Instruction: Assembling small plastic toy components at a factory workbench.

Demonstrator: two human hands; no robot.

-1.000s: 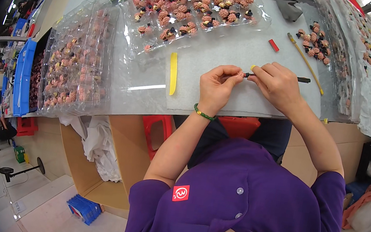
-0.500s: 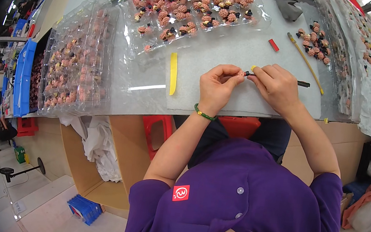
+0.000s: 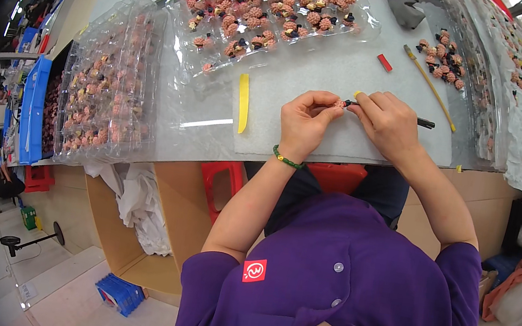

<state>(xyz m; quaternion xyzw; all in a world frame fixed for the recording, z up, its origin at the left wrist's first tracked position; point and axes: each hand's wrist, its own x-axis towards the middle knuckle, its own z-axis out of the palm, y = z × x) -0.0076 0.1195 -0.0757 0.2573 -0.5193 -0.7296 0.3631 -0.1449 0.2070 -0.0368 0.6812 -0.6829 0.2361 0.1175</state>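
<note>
Over the white work sheet, my left hand (image 3: 306, 119) pinches a small pink figurine (image 3: 341, 104) with a bumpy, curl-like surface and a dark part. My right hand (image 3: 385, 122) is closed around a thin black pen-shaped tool (image 3: 425, 123), whose back end sticks out to the right. The tool's front end meets the figurine's dark part between both hands. A yellow band wraps a right-hand fingertip. Similar pink figurines (image 3: 257, 10) fill a clear tray beyond my hands. Another loose group of pink and dark pieces (image 3: 444, 59) lies at the right.
A yellow strip (image 3: 243, 103) lies left of my hands. A thin brush (image 3: 431, 88), a small red block (image 3: 384, 63) and a grey cloth-like piece (image 3: 405, 10) lie to the right. Stacked clear trays (image 3: 111, 80) stand left, beside a blue crate (image 3: 33, 109). A cardboard box (image 3: 182, 219) sits below.
The black tool's back end has tilted slightly down toward me as my right hand turned a little. My left hand and the figurine have barely moved.
</note>
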